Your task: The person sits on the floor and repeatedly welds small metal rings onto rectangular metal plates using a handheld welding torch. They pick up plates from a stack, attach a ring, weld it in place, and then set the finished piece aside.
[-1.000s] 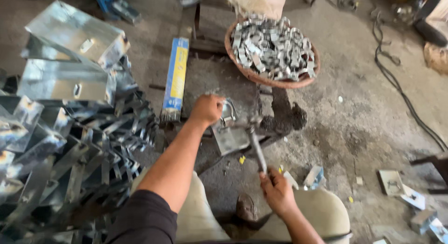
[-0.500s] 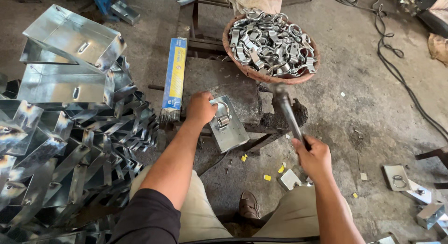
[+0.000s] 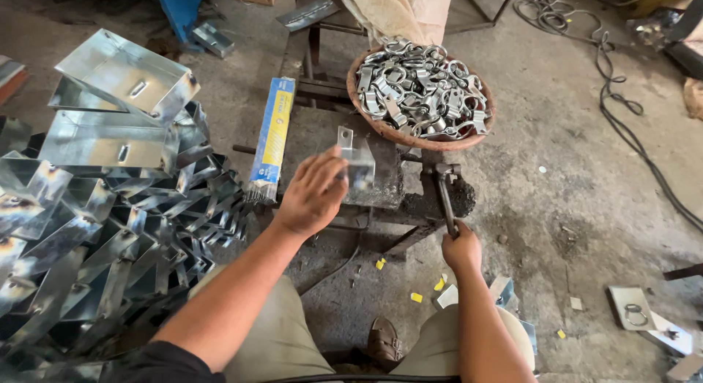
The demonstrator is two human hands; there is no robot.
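Observation:
My left hand grips a small shiny bent metal bracket and holds it over a dark metal block in front of me. My right hand is closed around the handle of a hammer, whose head rests near the block's right side. Just beyond the block sits a round reddish basket heaped with several shiny metal clamps.
A large pile of galvanised sheet-metal boxes and bent strips fills the left. A blue and yellow packet of welding rods lies left of the block. Black cables run across the floor at right. Small metal plates lie at lower right.
My left hand has lifted the bracket off the block and raised it. My right hand has lowered the hammer so its head rests by the block.

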